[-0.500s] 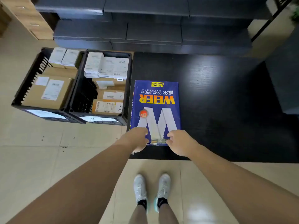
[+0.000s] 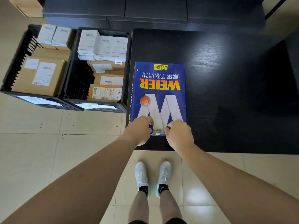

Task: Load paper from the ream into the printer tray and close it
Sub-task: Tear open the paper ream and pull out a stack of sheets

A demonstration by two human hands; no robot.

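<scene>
A blue ream of copy paper [image 2: 159, 92] with yellow "WEIER" lettering lies flat on a low black table [image 2: 226, 94], near its left edge. My left hand [image 2: 140, 129] and my right hand [image 2: 178, 135] are both at the ream's near end, fingers pinched on the wrapper flap there. Between the two hands the wrapper looks slightly parted. No printer or tray is in view.
Two black crates [image 2: 71, 75] full of cardboard and white boxes stand on the tiled floor left of the table. Dark cabinets [image 2: 145, 12] run along the back. My feet in white shoes [image 2: 152, 175] stand just in front of the table's near edge.
Both hands stay pinched on the ream's near end. The ream has not moved; only the view has shifted slightly.
</scene>
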